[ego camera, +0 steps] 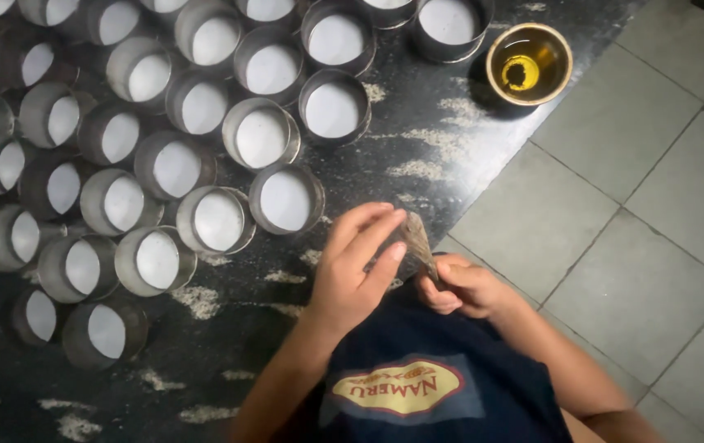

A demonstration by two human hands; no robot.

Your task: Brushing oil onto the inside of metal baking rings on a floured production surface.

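My right hand (465, 285) grips a short brush (417, 239) with pale brownish bristles, held up in front of my chest. My left hand (356, 267) is at the bristles, with its fingertips touching the brush's tip. Both hands hover just above the near edge of a dark tray (417, 131). The closest metal ring mould (286, 199) with a white bottom stands a little beyond my left hand.
Several round metal ring moulds (155, 123) with white bottoms crowd the dark tray to the left and back. A small brass-coloured bowl (530, 63) with yellow liquid sits at the tray's far right. Pale crumbs (196, 299) dot the tray. Grey floor tiles (631, 246) lie to the right.
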